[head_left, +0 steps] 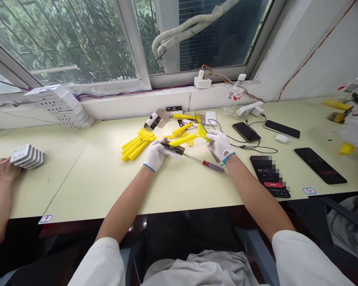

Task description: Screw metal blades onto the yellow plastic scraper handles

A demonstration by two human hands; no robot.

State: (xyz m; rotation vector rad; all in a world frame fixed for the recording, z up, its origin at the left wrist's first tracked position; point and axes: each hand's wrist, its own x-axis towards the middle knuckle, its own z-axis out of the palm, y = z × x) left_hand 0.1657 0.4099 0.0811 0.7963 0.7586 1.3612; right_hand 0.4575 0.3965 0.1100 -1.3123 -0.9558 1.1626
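Note:
In the head view my right hand (220,145), in a white glove with a blue cuff, is closed on the head of a yellow scraper (181,140). The scraper's handle points left, toward my other hand. Also gloved, my left hand (155,155) pinches a black printed card (173,147) close to the handle's end. A screwdriver (213,166) with a red and grey handle lies just below, its shaft running up toward the card. Left of my left hand rests a pile of yellow scraper handles (137,145). Behind are more yellow scraper parts (181,129).
Cardboard pieces (161,119) lie at the back. Several phones, among them one with a lit screen (268,174), and a charging cable (256,149) are to the right. A plastic bottle (235,95) stands by the wall. Co-workers' hands (6,169) show at both sides.

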